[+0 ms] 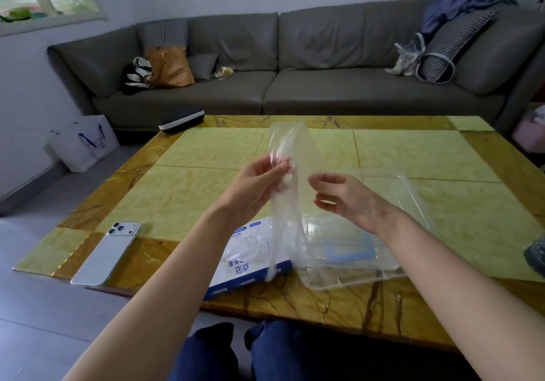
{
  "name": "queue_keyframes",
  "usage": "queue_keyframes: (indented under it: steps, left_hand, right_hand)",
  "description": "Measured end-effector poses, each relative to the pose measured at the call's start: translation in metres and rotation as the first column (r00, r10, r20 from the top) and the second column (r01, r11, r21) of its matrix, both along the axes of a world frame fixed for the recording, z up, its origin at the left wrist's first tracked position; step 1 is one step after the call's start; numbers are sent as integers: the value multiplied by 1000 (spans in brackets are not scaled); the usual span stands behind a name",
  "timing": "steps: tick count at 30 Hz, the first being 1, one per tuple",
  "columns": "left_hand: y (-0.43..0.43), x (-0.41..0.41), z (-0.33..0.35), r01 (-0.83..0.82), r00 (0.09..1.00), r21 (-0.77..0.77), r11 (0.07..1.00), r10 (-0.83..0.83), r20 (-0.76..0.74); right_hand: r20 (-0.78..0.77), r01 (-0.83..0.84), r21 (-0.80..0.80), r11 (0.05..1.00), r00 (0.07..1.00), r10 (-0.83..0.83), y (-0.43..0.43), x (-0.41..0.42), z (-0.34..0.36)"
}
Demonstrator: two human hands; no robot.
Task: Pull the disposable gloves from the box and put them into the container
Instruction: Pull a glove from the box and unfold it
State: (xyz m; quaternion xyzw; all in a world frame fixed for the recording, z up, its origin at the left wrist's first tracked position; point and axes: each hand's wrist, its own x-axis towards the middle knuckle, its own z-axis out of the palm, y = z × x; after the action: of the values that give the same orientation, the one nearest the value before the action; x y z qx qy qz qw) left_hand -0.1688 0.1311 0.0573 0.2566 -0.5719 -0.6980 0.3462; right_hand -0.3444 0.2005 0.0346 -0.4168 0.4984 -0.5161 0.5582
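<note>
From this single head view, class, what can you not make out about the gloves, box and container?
Head view:
- Box: how many gloves remain, hidden inside it.
- Container: any gloves inside; clear film on clear plastic.
- Right hand: whether its fingers touch the glove; film too sheer.
- Dark object: cut off by the right edge.

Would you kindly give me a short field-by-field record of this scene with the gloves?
glove: clear, hanging down in front of the box
box: blue and white, flat on the table, near its front edge
container: clear, lid open, right of the box
left hand: pinches the glove, raised above the table
right hand: beside the glove, fingers loosely curled, no grip visible
phone: face down, left of the box
</note>
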Motion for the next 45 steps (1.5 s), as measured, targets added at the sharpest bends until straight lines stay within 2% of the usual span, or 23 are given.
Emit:
queue_keyframes:
  steps: [5,9,11,14,16,17,19,21,23,25,27,28,30,31,32,33,35,37,39,41,43,45]
  left_hand:
    - [-5,-2,-10,-99,993,23,995,97,61]
    - [-13,1,-21,-114,946,-114,987,144,292]
    - [-16,2,-24,-86,882,-196,977,166,441]
    - [-27,1,-20,-138,743,-335,932,322,587]
    - [-32,-2,-8,-213,699,-419,883,438,566]
    - [-32,-5,1,-204,715,-464,862,455,530]
    - [-26,-16,20,-58,792,-532,845,363,490]
    - [-16,-31,36,154,806,-563,812,227,547]
    - [-12,-44,43,300,773,-575,762,159,614]
    - [-14,-51,44,305,770,-590,748,171,615]
    - [-21,-54,41,259,773,-607,751,215,597]
    - [-23,-54,39,244,773,-609,755,228,592]
    - [-26,-57,36,223,764,-620,752,261,591]
    - [-26,-60,36,207,752,-643,737,300,586]
    - [-27,-63,38,180,745,-671,719,346,570]
    - [-29,-67,42,141,747,-703,697,392,537]
    - [-30,-76,55,39,771,-767,641,469,431]
    - [-28,-83,71,-47,808,-811,583,500,313]
    - [-22,-85,81,-92,840,-846,525,497,217]
    - [-15,-79,79,-103,875,-852,514,454,167]
    - [-11,-68,65,-8,895,-864,503,390,218]
    - [-8,-54,42,201,854,-862,465,348,387]
  right_hand:
    - [-184,167,-72,983,967,-178,-5,-2,5]
    - [-191,381,-142,914,895,-403,-11,-8,15]
    - [-266,458,-200,866,826,-497,-14,-9,19]
    - [-520,432,-379,818,632,-574,-14,-15,25]
    - [-666,322,-472,821,480,-571,-14,-23,29]
    - [-723,245,-494,835,418,-550,-14,-26,33]
    - [-809,76,-493,867,327,-489,-14,-28,40]
    - [-839,-49,-486,872,305,-450,-14,-26,44]
    - [-839,-86,-473,877,347,-419,-11,-23,48]
    - [-863,-42,-389,920,366,-348,-7,-22,52]
    - [-920,31,-199,980,340,-197,-3,-25,54]
    - [-924,49,-96,994,367,-107,-1,-27,53]
    - [-867,63,6,998,497,-26,0,-33,46]
    - [-847,97,-2,995,530,-54,0,-35,43]
    - [-843,159,-35,987,525,-115,-1,-38,43]
    - [-854,234,-98,967,479,-202,-3,-42,44]
    - [-848,347,-330,878,301,-437,-6,-50,52]
    - [-756,340,-565,752,151,-637,-5,-56,64]
    - [-639,257,-723,641,102,-762,-2,-61,71]
    - [-559,109,-818,564,73,-826,6,-65,69]
    - [-526,-97,-847,522,22,-850,19,-69,60]
    - [-570,-267,-793,548,5,-822,32,-71,44]
